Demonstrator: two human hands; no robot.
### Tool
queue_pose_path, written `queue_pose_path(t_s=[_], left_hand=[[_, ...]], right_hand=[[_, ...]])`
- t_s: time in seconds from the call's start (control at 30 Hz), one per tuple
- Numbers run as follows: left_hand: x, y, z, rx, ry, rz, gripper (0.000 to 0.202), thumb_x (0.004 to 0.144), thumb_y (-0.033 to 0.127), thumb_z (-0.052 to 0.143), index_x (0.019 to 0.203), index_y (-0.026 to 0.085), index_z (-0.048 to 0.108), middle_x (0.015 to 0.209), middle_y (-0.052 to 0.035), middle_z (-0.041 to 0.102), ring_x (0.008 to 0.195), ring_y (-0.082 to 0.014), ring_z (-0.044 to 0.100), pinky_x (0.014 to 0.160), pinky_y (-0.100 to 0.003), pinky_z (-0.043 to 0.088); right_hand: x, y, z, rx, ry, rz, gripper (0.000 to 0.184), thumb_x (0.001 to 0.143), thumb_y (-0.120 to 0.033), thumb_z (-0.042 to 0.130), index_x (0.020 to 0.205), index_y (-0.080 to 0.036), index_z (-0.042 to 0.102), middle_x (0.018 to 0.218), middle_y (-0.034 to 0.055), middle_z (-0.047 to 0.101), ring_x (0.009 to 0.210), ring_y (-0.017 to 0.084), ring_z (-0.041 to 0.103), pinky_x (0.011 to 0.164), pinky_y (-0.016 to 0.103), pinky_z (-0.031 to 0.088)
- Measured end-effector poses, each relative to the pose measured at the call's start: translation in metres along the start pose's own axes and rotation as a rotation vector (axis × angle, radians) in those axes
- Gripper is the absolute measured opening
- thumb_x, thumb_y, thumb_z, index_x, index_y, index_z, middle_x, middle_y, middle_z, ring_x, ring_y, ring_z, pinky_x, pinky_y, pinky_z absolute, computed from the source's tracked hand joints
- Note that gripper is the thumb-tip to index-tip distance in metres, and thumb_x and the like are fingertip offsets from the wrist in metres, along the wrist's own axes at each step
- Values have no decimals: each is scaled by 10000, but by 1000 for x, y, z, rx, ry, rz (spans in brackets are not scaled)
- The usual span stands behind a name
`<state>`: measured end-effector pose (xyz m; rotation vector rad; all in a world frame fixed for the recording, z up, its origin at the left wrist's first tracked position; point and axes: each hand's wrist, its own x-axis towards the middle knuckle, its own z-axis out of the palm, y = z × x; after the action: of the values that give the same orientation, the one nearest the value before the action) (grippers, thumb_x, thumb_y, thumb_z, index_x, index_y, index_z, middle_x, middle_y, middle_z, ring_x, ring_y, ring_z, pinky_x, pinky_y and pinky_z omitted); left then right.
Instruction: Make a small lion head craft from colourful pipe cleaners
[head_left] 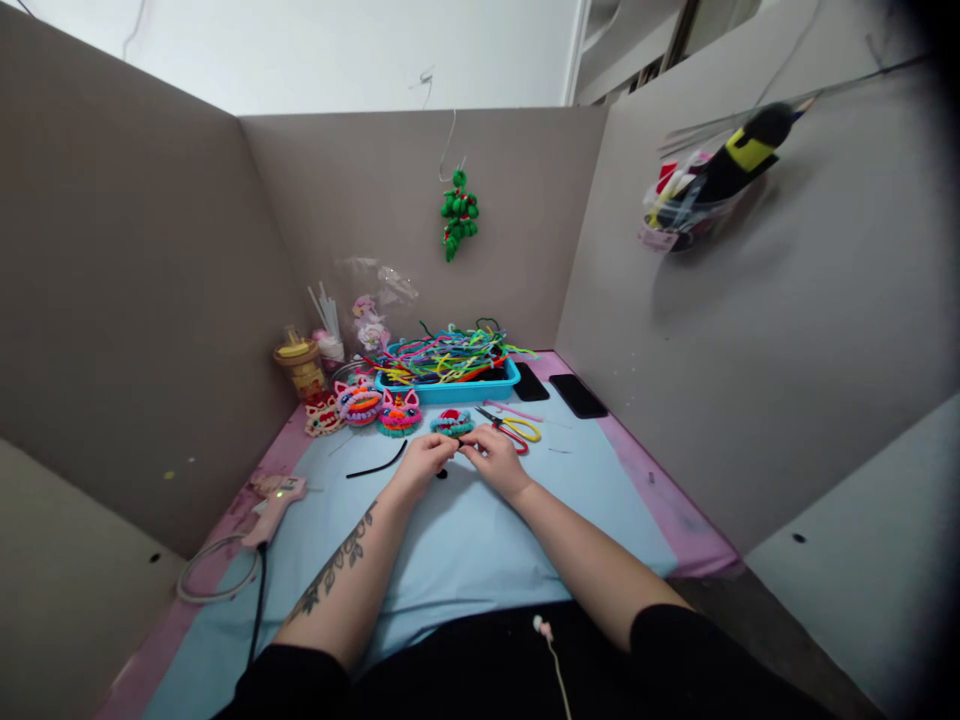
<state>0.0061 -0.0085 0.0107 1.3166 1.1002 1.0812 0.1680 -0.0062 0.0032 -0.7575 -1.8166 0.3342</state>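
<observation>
My left hand (425, 463) and my right hand (493, 459) meet over the middle of the table, fingertips pinched together. Between them is a small black piece of pipe cleaner (460, 443), mostly covered by the fingers. A small black bit (442, 475) shows just below my left fingers. Left of that hand lies a bent length of black pipe cleaner (375, 470). Just beyond my fingers sits a teal and red fuzzy piece (451, 422). Scissors with red and yellow handles (517, 430) lie beyond my right hand, their blades apart.
A blue tray (450, 393) heaped with colourful pipe cleaners stands at the back. Several fuzzy animal heads (400, 412) sit left of it, near a lidded cup (300, 365). Two phones (577, 396) lie right. A pink glue gun (274, 512) with its cord rests at left.
</observation>
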Motion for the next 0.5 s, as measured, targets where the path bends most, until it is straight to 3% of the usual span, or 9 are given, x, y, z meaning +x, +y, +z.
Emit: queue_pose_path(t_s=[0.23,0.5], left_hand=[[0,0,1,-29,4,-13,254,644,356,655,600,133,542,492,47,406,446,-56,294,450,-214,181],[-3,6,5,-40,12,-20,255,623,347,651,572,142,508,490,55,389,437,-50,283,442,-214,177]], right_hand=[[-3,2,2,-37,35,-61,105,810,-237,585,780,-188,673,705,50,644,663,155,580,632,287,482],[-4,2,2,-15,36,-31,118,803,-237,581,791,-188,688,696,53,647,651,158,579,626,291,481]])
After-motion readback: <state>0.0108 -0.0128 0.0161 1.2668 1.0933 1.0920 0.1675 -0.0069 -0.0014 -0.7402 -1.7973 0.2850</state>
